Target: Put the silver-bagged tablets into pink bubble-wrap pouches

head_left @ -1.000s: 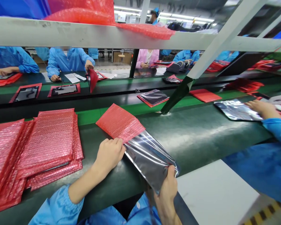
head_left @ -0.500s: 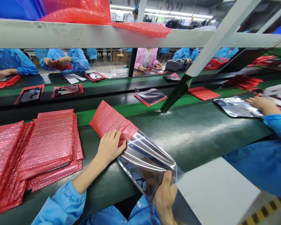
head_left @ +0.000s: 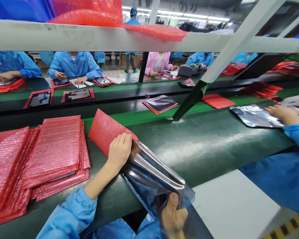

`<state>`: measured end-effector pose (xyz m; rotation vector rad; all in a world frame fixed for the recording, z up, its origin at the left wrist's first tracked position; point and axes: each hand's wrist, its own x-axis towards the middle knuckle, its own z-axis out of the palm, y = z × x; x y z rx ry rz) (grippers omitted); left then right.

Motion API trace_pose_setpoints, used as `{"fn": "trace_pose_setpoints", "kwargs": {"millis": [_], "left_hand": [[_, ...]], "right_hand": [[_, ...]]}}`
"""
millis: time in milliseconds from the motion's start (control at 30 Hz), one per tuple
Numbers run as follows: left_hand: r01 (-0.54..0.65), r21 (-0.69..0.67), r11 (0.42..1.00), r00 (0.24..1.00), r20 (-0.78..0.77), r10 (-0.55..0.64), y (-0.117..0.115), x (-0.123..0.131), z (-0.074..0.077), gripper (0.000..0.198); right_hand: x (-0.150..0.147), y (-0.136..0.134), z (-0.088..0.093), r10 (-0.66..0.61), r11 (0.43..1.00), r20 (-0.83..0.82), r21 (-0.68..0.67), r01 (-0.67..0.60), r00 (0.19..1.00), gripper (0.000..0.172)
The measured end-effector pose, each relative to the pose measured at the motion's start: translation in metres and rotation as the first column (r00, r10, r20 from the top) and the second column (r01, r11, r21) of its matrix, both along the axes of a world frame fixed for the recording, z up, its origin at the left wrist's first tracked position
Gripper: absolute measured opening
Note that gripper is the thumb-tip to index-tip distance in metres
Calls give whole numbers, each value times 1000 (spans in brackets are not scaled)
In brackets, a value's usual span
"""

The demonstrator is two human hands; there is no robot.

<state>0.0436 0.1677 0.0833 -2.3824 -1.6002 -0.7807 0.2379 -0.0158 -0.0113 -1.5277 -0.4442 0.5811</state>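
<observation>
My left hand point(head_left: 120, 151) grips the open end of a red bubble-wrap bag point(head_left: 106, 131), fingers curled over its edge. A shiny, see-through grey antistatic bag point(head_left: 149, 166) reaches from the mouth of the red bag towards me, slanting down to the right. Its near end is pinched by my right hand point(head_left: 174, 214), thumb on top; part of that hand shows through the film. Both bags are above the dark green work surface point(head_left: 204, 142). Whatever may lie inside them cannot be made out.
Stacks of red bubble bags point(head_left: 54, 146) lie at left. A co-worker's hand point(head_left: 282, 113) rests by a silver bag point(head_left: 254, 114) at right. A slanted post point(head_left: 219, 63) stands ahead, below a grey beam point(head_left: 89, 36). Flat devices on red bags point(head_left: 41, 98) lie beyond.
The red bag and my left hand have moved left, and more of the antistatic bag shows outside the red bag. Across the line, a co-worker has lowered a red-wrapped item to the table.
</observation>
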Motion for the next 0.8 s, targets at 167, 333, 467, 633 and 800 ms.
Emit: {"fn": "trace_pose_setpoints", "kwargs": {"millis": [167,333,467,633,800], "left_hand": [[24,-34,999,999,24,-23,2,-4,1,31],[135,-78,988,988,-66,-141,3,-10,2,29],[181,-70,981,977,-100,-188,-6,-4,10,28],[200,-34,979,974,-104,-203,-18,3,8,35],[89,-45,995,980,-174,-95,-21,-6,-1,40]], "right_hand": [[0,2,9,47,998,135,42,-53,990,34],[-1,1,12,28,1000,140,8,-30,990,45],[1,0,11,72,997,183,-12,-71,980,49],[-3,3,16,-48,994,179,-84,64,983,56],[4,21,26,-124,969,66,-205,135,990,66]]}}
